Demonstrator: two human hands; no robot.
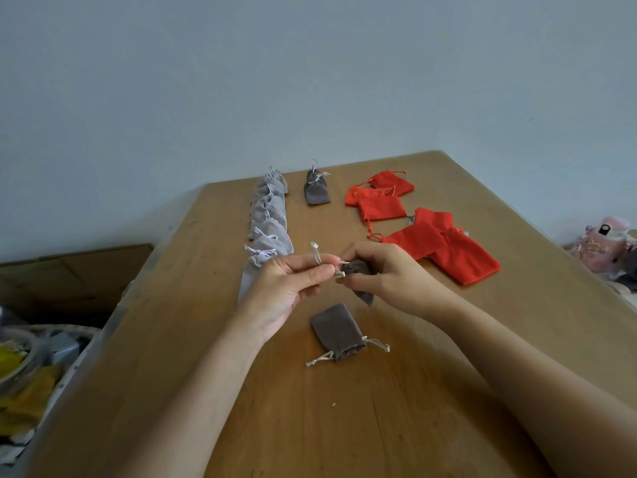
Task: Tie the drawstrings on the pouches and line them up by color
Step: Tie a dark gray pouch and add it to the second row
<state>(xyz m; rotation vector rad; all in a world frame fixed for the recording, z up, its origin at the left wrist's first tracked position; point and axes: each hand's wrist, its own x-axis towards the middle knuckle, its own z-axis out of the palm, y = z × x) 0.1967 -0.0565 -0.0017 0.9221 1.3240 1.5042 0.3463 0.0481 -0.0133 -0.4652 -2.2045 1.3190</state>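
Held pouch: the brown-grey pouch is up off the table, between your two hands, its gathered mouth turned toward your left hand and its body hanging down below your right.
Right hand: your right hand has its fingers curled round the pouch's neck, clamped on the cloth.
Drawstring: the pale drawstring runs from the pouch's mouth to your left hand, with one knotted end sticking up above your fingers.
Left hand: your left hand pinches that cord between thumb and fingertips, palm facing you, just beside the pouch.
Second brown-grey pouch: a loose pouch lies flat on the table just below your hands, mouth toward you, its cords spread out to both sides.
Brown-grey pair: two more pouches of that colour lie overlapping at the far end, strings drawn in.
Light grey row: a line of light grey pouches runs down the left side, overlapping one another, each with a bow at its neck.
Red pouches: the red pouches lie to your right in a loose group, smaller ones farther off, larger ones nearer, overlapping.
Table: all of it sits on a wooden table.
Surroundings: a cardboard box lies off to the left, yellow cloth below it, and pink items off to the right.
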